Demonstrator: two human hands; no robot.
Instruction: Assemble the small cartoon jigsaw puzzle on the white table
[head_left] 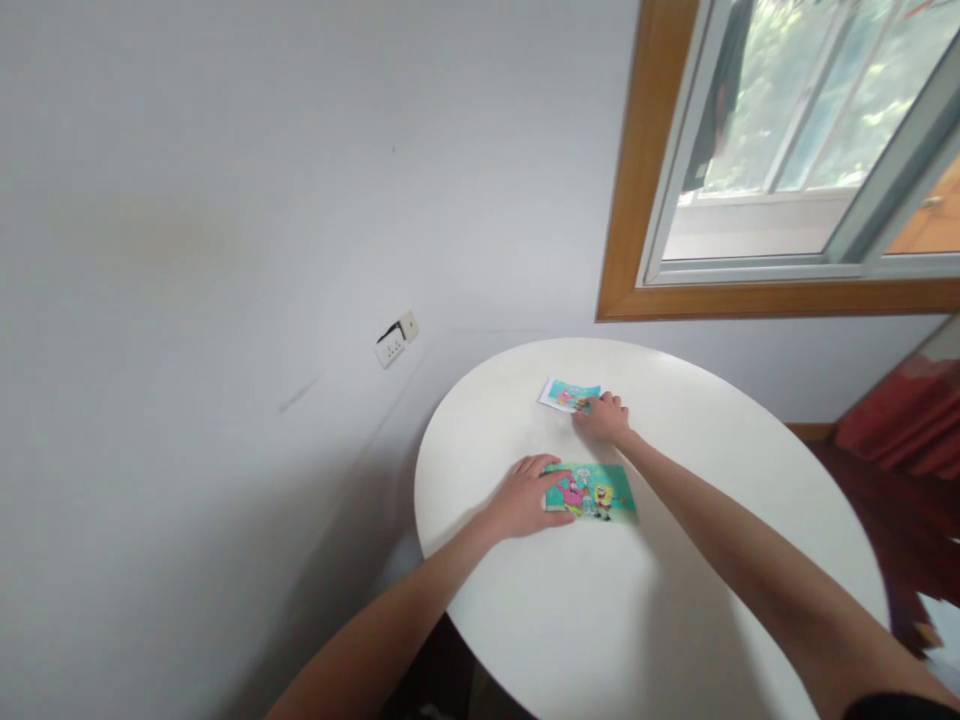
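Observation:
Flat on the round white table (480,440) lies a green cartoon-printed card (600,492), with a pink figure and a yellow square figure on it. My left hand (525,497) grips its left end, the index finger across the top and the thumb along the near edge. Farther back is a smaller cartoon-printed card (570,393) with white paper showing at its left side. My right hand (604,416) reaches over to it with fingers closed on its right end; those fingertips partly hide the print. Whether it is one sheet or several I cannot tell.
A white wall with a socket (390,347) runs along the left and behind the table. At the upper right is a wood-framed window (622,200). Red fabric (900,420) hangs at the far right above a dark red floor (847,480).

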